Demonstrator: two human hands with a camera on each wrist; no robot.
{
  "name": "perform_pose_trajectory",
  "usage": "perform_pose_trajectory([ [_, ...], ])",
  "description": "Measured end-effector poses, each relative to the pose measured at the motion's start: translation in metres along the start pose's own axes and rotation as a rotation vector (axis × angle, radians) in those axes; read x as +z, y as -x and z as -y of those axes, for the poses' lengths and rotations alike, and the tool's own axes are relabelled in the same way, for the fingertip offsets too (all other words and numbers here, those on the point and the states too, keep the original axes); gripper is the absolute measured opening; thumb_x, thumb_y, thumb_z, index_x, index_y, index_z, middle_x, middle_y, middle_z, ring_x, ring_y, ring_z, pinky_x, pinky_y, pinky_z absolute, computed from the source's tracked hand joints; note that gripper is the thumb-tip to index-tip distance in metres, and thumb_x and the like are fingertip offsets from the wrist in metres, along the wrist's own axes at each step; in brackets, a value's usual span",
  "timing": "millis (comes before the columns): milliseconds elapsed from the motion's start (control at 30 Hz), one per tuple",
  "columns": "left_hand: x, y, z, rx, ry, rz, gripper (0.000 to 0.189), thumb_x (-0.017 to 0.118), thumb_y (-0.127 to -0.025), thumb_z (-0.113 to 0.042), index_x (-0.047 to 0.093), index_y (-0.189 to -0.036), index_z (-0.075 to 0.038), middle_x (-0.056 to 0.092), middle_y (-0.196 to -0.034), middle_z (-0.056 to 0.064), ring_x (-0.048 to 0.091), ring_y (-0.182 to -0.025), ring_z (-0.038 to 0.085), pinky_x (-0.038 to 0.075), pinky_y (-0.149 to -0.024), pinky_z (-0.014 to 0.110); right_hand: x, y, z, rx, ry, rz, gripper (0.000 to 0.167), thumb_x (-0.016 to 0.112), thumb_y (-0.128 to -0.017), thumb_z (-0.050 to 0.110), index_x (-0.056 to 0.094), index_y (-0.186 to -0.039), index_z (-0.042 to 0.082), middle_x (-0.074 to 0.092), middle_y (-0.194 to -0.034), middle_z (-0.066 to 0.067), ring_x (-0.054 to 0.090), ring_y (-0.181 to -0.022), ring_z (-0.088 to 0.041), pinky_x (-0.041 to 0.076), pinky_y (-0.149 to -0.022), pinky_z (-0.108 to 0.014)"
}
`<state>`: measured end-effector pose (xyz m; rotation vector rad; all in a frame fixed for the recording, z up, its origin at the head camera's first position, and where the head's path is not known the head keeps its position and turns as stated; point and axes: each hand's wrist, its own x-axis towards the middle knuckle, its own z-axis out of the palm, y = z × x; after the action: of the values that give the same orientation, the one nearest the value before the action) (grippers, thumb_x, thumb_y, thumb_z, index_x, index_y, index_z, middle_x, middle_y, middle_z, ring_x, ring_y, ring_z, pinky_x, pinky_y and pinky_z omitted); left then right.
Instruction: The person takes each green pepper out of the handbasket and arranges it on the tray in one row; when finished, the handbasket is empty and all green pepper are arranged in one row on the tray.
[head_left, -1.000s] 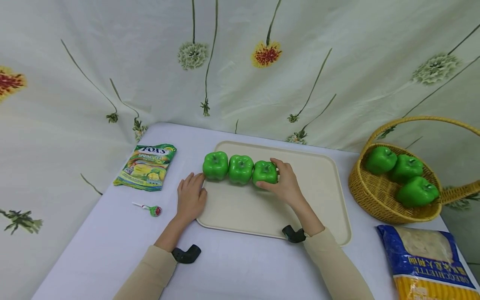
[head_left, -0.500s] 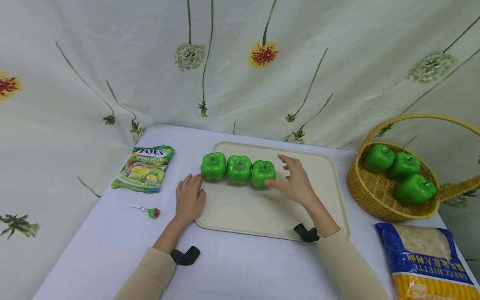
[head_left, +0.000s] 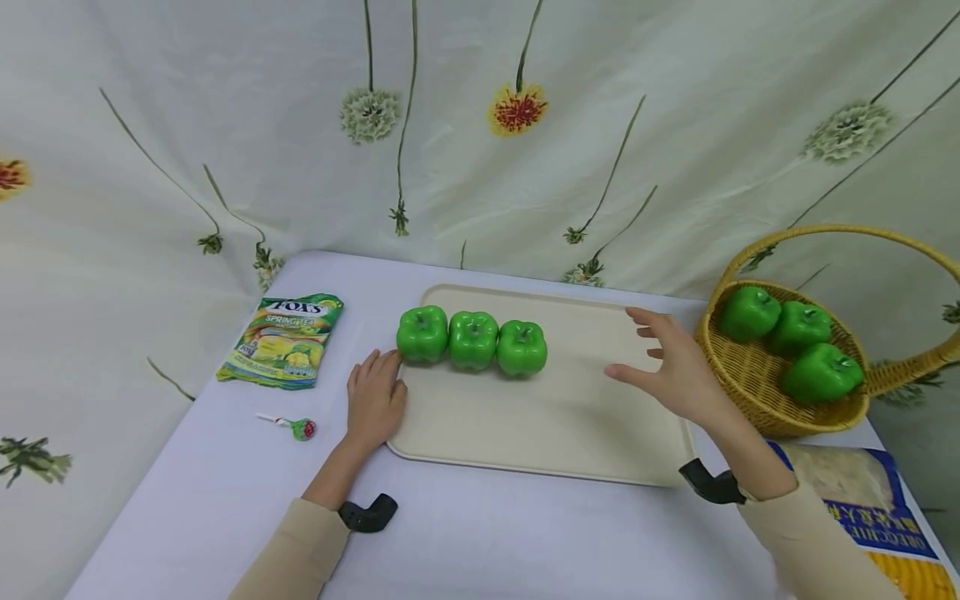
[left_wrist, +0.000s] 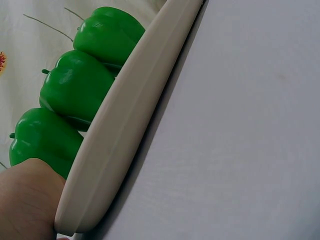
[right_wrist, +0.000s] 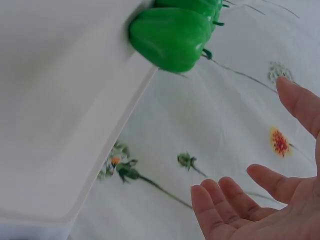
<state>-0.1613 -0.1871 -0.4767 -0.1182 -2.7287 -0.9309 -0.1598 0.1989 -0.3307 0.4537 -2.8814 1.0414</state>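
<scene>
Flowered cloth point(head_left: 465, 179) hangs behind the counter point(head_left: 525, 533); left hand point(head_left: 377, 398) and right hand point(head_left: 678, 371) are loose by tray edges point(head_left: 540, 472), with room mid-frame.

Bare tray point(head_left: 517, 425) lies in front of the row of three peppers point(head_left: 472, 340) and to its right, leaving the right hand point(head_left: 678, 375) passage. The left hand point(head_left: 377, 402) blocks the tray's left edge. Over the basket point(head_left: 753, 371) arches a handle point(head_left: 843, 229), an obstacle; inside, three more peppers point(head_left: 821, 372) leave near-left floor free.
</scene>
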Motion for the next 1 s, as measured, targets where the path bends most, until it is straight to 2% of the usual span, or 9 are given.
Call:
perform_pose_trajectory([
  [167, 0.000, 0.000, 0.000, 0.000, 0.005, -0.004, 0.046, 0.045, -0.091, -0.005, 0.050, -0.136, 0.005, 0.049, -0.143, 0.024, 0.028, -0.142, 0.045, 0.009, -0.116, 0.064, -0.033, 0.016, -0.030, 0.042, 0.068, -0.090, 0.079, 0.077, -0.084, 0.023, 0.036, -0.145, -0.007, 0.044, -0.134, -0.032, 0.046, -0.120, -0.048, 0.046, -0.092, -0.062],
  [400, 0.000, 0.000, 0.001, -0.010, 0.001, 0.009, 0.047, 0.044, -0.092, -0.005, 0.048, -0.138, 0.005, 0.048, -0.144, 0.023, 0.026, -0.143, 0.044, 0.007, -0.117, 0.064, -0.084, 0.029, -0.090, 0.254, 0.048, -0.186, 0.084, 0.066, -0.092, 0.034, 0.020, -0.154, -0.001, 0.026, -0.149, -0.036, 0.035, -0.127, -0.056, 0.038, -0.096, -0.064],
  [533, 0.000, -0.001, 0.001, -0.011, 0.001, 0.013, 0.047, 0.044, -0.092, -0.005, 0.048, -0.138, 0.005, 0.047, -0.144, 0.024, 0.026, -0.143, 0.045, 0.007, -0.117, 0.064, -0.108, 0.036, -0.121, 0.387, 0.020, -0.289, 0.084, 0.059, -0.095, 0.039, 0.013, -0.156, 0.005, 0.017, -0.157, -0.031, 0.024, -0.138, -0.055, 0.030, -0.105, -0.066],
  [733, -0.001, -0.001, 0.001, -0.010, 0.001, 0.011, 0.048, 0.044, -0.091, -0.005, 0.048, -0.138, 0.005, 0.048, -0.144, 0.024, 0.026, -0.143, 0.045, 0.007, -0.117, 0.064, -0.127, 0.041, -0.151, 0.547, 0.012, -0.464, 0.083, 0.056, -0.094, 0.042, 0.012, -0.158, 0.013, 0.013, -0.162, -0.020, 0.016, -0.149, -0.040, 0.021, -0.117, -0.059],
  [867, -0.001, 0.000, 0.001, -0.006, 0.001, 0.007, 0.047, 0.044, -0.091, -0.005, 0.049, -0.137, 0.005, 0.048, -0.143, 0.024, 0.026, -0.143, 0.045, 0.007, -0.116, 0.064, -0.132, 0.043, -0.161, 0.609, -0.026, -0.507, 0.083, 0.056, -0.094, 0.040, 0.008, -0.158, 0.018, 0.011, -0.164, -0.016, 0.013, -0.151, -0.035, 0.019, -0.120, -0.055],
  [1000, 0.001, 0.000, 0.001, 0.000, 0.002, 0.003, 0.047, 0.044, -0.092, -0.005, 0.049, -0.137, 0.005, 0.048, -0.143, 0.024, 0.027, -0.143, 0.045, 0.007, -0.116, 0.064, -0.133, 0.047, -0.168, 0.635, -0.066, -0.528, 0.086, 0.057, -0.093, 0.043, 0.004, -0.158, 0.024, 0.008, -0.164, -0.013, 0.011, -0.151, -0.034, 0.018, -0.119, -0.057],
])
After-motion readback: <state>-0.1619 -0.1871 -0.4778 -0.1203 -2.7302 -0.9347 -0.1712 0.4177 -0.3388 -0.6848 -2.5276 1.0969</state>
